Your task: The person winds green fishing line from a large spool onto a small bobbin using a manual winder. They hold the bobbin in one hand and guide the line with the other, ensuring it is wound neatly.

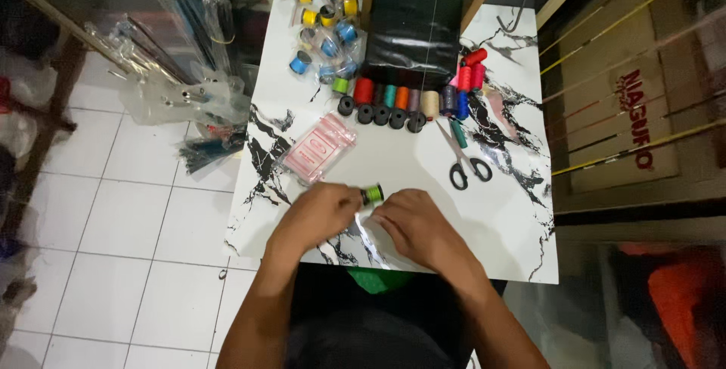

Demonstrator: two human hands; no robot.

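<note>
My left hand (321, 214) and my right hand (412, 221) meet over the near edge of a white marble-patterned table (514, 218). Between their fingers is a small green spool with black ends (371, 194); the left hand pinches it, and the right hand's fingers touch a clear plastic bag (370, 229) under it. A stack of small clear bags with pink print (319, 147) lies just beyond my left hand. Black-handled scissors (463, 159) lie beyond my right hand.
A row of coloured thread spools (404, 98) with black spools in front stands mid-table. Blue and yellow spools in clear wrap (325, 32) sit at the far left. A black bag (412, 25) lies behind. Bundles of rods in plastic (178, 82) lean left, over white floor tiles.
</note>
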